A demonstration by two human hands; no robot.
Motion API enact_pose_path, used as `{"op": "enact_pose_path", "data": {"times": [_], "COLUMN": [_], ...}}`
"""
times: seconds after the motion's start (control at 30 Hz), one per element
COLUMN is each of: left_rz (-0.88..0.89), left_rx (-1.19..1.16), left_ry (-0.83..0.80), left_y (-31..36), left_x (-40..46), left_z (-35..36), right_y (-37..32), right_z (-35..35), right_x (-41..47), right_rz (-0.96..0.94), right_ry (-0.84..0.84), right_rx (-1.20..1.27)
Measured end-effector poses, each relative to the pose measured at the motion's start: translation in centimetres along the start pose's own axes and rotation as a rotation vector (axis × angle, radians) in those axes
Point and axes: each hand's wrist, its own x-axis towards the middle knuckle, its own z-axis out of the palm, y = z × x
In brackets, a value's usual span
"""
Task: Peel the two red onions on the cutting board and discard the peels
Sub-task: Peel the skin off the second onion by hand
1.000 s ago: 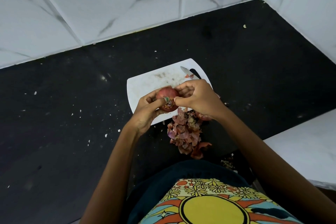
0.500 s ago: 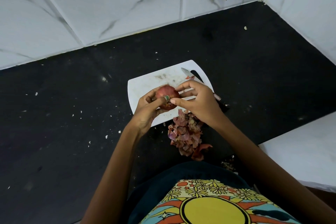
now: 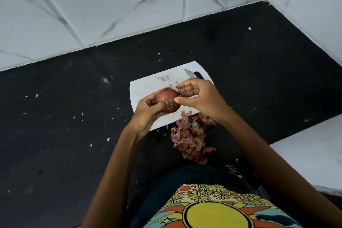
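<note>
My left hand (image 3: 148,111) grips a red onion (image 3: 166,96) over the near part of the white cutting board (image 3: 146,87), thumb across its front. Some loose skin clings to the onion's lower side. My right hand (image 3: 201,98) hovers just right of the onion with fingers spread and thumb pointing at it. A thin pale strip of skin runs from the onion toward those fingers. Only one onion shows. A pile of reddish peels (image 3: 190,135) lies on the black counter just off the board's near edge.
A knife (image 3: 189,73) lies at the board's far right corner, its handle hidden behind my right hand. The black counter (image 3: 74,116) carries small white crumbs. White tiled walls close the back and right, and a white ledge (image 3: 314,153) sits at the right.
My right hand has let go of its pinch at the onion's top; its fingers have spread and drawn slightly right. My left hand has kept hold of the onion and turned it a little.
</note>
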Motion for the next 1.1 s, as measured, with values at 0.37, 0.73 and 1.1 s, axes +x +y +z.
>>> {"op": "enact_pose_path", "data": {"times": [0.37, 0.73, 1.1], "left_rz": [0.035, 0.008, 0.006], "left_rx": [0.141, 0.151, 0.139], "left_ry": [-0.059, -0.060, -0.022], "left_y": [0.5, 0.0, 0.2], "left_x": [0.1, 0.0, 0.1], "left_z": [0.2, 0.5, 0.5], "right_y": [-1.2, -0.2, 0.9], "right_z": [-0.6, -0.1, -0.3], "right_x": [0.0, -0.2, -0.6], "right_rz": [-0.089, -0.182, -0.126], "right_ry": [-0.016, 0.027, 0.031], "right_rx": [-0.180, -0.310, -0.066]}}
